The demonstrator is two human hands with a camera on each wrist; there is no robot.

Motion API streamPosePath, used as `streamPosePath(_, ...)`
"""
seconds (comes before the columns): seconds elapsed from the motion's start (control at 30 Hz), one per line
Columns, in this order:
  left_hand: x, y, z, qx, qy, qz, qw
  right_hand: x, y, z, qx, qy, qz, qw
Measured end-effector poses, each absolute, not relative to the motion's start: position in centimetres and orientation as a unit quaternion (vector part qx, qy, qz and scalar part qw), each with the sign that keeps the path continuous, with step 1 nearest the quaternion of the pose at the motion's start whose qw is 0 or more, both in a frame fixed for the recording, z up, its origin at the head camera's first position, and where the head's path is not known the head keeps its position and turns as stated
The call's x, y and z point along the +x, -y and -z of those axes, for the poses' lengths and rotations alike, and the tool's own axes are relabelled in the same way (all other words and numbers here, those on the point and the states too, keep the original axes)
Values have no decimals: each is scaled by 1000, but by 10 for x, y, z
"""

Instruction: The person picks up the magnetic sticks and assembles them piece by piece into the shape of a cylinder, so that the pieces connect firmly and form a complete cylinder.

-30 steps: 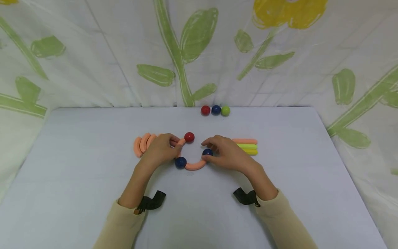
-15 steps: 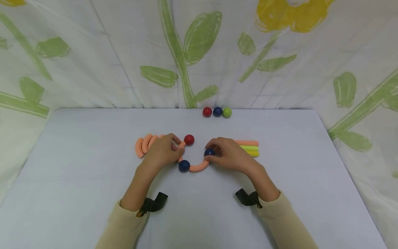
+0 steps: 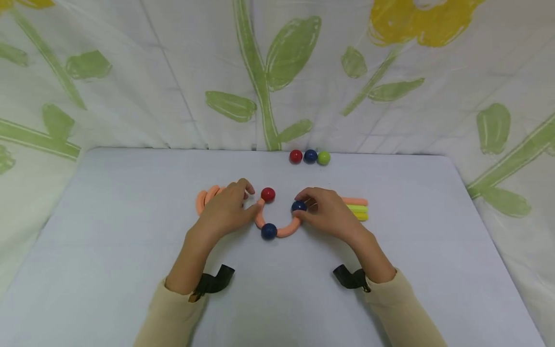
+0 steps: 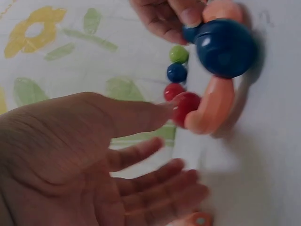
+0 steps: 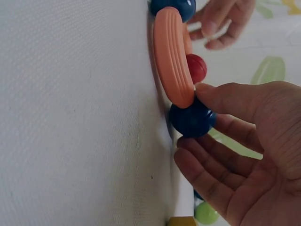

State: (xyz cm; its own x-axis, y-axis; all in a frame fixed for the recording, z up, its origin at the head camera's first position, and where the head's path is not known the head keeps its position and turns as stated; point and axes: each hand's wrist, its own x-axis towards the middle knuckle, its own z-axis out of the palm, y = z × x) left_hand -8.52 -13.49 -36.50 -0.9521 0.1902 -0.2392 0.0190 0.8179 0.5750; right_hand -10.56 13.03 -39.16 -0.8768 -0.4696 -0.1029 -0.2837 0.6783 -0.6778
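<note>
A chain of balls and curved orange rods lies mid-table. Its red ball sits at the upper left end, followed by a curved orange rod, a dark blue ball and a second curved orange rod. The other end is a blue ball, which my right hand holds between thumb and fingers. My left hand has its fingers spread beside the left rod, gripping nothing; its thumb tip overlaps the red ball in the left wrist view.
Partly behind my left hand lie several curved orange rods. Straight rods, orange, lime and yellow, lie right of my right hand. Near the back edge stand a red ball, a blue ball and a lime ball. A flower-painted curtain hangs behind.
My left hand has let go of the left curved rod and spread its fingers. My right hand keeps hold of the blue ball. The chain has shifted slightly, and the head view has moved a little.
</note>
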Motion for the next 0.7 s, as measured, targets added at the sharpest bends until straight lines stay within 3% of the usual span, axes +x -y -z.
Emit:
streamPosePath(0.3, -93, 117, 385, 127, -925, -342, 104, -106, -128, 402, -222, -900, 356, 118)
streamPosePath(0.7, -95, 123, 385, 74, -919, -369, 118, -107, -126, 401, -201, -903, 361, 115)
